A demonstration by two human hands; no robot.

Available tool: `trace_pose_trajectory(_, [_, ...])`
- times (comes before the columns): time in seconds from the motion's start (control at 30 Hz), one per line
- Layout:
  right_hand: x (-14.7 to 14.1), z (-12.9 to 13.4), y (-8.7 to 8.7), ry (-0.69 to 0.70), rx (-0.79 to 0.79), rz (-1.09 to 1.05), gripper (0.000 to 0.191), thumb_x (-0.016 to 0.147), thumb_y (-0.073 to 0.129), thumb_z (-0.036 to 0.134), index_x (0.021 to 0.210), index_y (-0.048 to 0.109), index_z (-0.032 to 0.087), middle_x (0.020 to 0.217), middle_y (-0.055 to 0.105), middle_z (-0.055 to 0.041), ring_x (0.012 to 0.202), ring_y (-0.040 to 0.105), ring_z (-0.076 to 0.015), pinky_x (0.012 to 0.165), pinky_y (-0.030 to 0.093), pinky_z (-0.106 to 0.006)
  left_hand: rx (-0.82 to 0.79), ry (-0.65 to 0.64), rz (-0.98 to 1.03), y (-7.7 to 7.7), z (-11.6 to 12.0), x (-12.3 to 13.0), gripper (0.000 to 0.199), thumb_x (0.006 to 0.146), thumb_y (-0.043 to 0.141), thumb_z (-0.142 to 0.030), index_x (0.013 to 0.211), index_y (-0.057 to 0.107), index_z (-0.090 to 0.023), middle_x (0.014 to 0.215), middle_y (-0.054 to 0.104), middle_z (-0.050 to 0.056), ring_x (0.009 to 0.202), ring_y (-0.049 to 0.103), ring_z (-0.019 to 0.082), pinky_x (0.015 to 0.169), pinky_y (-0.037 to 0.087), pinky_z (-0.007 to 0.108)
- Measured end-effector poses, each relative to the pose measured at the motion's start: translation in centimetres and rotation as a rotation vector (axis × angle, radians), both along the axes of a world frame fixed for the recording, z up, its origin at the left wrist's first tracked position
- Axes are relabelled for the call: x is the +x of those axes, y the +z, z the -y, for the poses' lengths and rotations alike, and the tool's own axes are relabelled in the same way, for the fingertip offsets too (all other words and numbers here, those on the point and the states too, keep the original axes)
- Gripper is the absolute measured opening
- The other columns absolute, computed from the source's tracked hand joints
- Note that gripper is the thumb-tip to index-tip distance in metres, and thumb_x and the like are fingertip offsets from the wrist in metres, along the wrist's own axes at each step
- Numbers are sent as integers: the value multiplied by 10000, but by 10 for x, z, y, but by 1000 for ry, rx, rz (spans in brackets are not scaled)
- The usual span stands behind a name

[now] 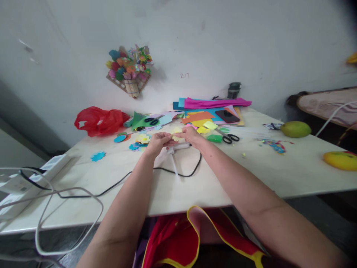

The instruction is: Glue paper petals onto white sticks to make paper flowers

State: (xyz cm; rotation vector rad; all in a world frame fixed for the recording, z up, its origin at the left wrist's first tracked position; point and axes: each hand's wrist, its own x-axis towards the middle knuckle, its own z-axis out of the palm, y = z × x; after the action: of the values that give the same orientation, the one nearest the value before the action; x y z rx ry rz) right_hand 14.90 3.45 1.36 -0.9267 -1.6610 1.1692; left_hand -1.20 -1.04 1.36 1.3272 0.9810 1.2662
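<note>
Between my two hands is a pale yellow paper flower [176, 134], pinched from both sides above the table. My left hand [159, 143] grips its left edge with thumb and fingertips. On the other side my right hand [193, 135] holds the right edge, fingers folded. Just below them lies a white hot glue gun [181, 146] with a glue stick [175, 167] pointing toward me, partly hidden by the hands. Left of my left hand sit a finished-looking yellow paper flower [143, 139] and blue paper flower shapes [134, 147].
Black-handled scissors [231, 139] and a green roll [214, 138] lie to the right. A black cord [122, 180] crosses the table [178, 197] to a power strip [55, 165]. Behind are coloured paper sheets [198, 118], a phone [227, 116] and a red plastic bag [100, 121]. Mangoes [295, 129] lie far right.
</note>
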Motion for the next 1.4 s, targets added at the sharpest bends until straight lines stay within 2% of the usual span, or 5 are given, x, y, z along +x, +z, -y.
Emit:
trace_pose_trajectory(0.17, [7, -1, 5, 98, -79, -58, 415, 602, 627, 556, 585, 488, 165, 551, 456, 16, 501, 373, -78, 411, 184, -211, 1, 16, 24, 0, -1, -1, 279, 615, 719, -323, 736, 576, -116, 645, 662, 52, 636, 652, 172, 578, 511, 253])
trace_pose_trajectory(0.43, [8, -3, 4, 65, -75, -35, 393, 593, 645, 527, 603, 532, 151, 556, 512, -5, 525, 414, -85, 410, 202, -203, -7, 17, 46, 0, -1, -1, 282, 613, 721, -299, 752, 568, -106, 642, 659, 56, 644, 656, 172, 561, 510, 238])
trace_pose_trajectory(0.8, [-1, -1, 0, -31, -6, -87, 548, 541, 690, 476, 511, 219, 197, 499, 159, 83, 459, 141, -42, 425, 104, -224, -15, 14, 13, -1, -1, 2, 309, 580, 737, -326, 728, 581, -105, 628, 650, 41, 604, 645, 156, 566, 508, 242])
trace_pose_trajectory(1.13, [2, 2, 5, 49, -121, -79, 443, 573, 652, 527, 555, 374, 183, 521, 350, 50, 476, 300, -62, 414, 139, -212, -9, 6, 36, 0, -1, 1, 279, 592, 732, -302, 722, 580, -108, 640, 660, 48, 605, 645, 149, 590, 513, 246])
trace_pose_trajectory(1.4, [-3, 0, -1, -27, -38, -94, 545, 507, 726, 425, 520, 232, 197, 506, 180, 83, 458, 153, -40, 409, 111, -215, -18, -31, -1, -1, -1, 1, 284, 613, 721, -301, 752, 581, -97, 675, 679, 86, 658, 663, 194, 616, 515, 269])
